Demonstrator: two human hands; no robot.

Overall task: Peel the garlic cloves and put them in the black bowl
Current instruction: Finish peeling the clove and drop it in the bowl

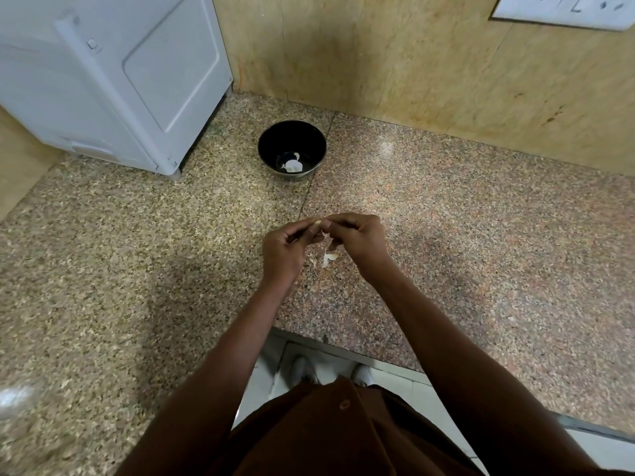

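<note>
Garlic clove [318,222] sits pinched between the curled fingertips of the left hand [283,249] and right hand [357,240], above bare granite counter [481,235] with its front edge near. Peel scraps [328,258] lie below; the black bowl [292,149] stands well apart by the wall.

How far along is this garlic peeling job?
Some is done: pale peeled pieces already lie in the black bowl, and loose skins sit on the granite counter. Right now the left hand and right hand pinch one garlic clove between them, mid-peel. That clove has not yet gone into the bowl. No other unpeeled cloves are visible.
</note>
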